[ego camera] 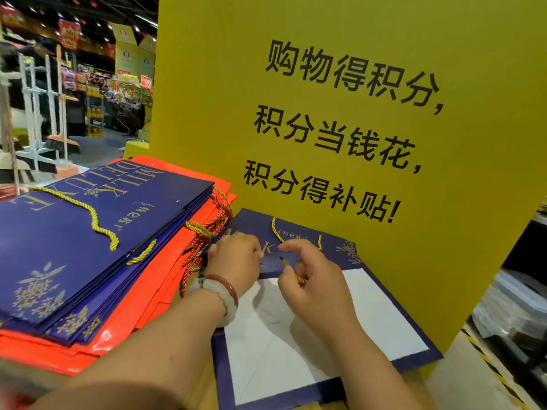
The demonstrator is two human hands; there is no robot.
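Both hands work close together on a navy paper bag lying flat beneath them, its white inner panel spreading back under my wrists. My left hand, with two bracelets at the wrist, has its fingers curled down over the bag's navy top band, pinning it in place. My right hand sits just beside it, thumb and middle fingers pinching the end of a gold cord while the forefinger sticks out loosely. A loop of the same cord arcs over the bag just beyond my fingertips.

I judge the bag to be light, stiff card that creases if bent and slides easily on its glossy face. It is best held flat by its reinforced top band, near the punched holes. The cord looks soft, twisted and limp, so it wants a pinch close to its tip to steer it.

Left of my left hand, touching the bag's edge, rises a stack of bags, navy ones on red ones. Beyond both hands stands a yellow board with large black Chinese lettering.
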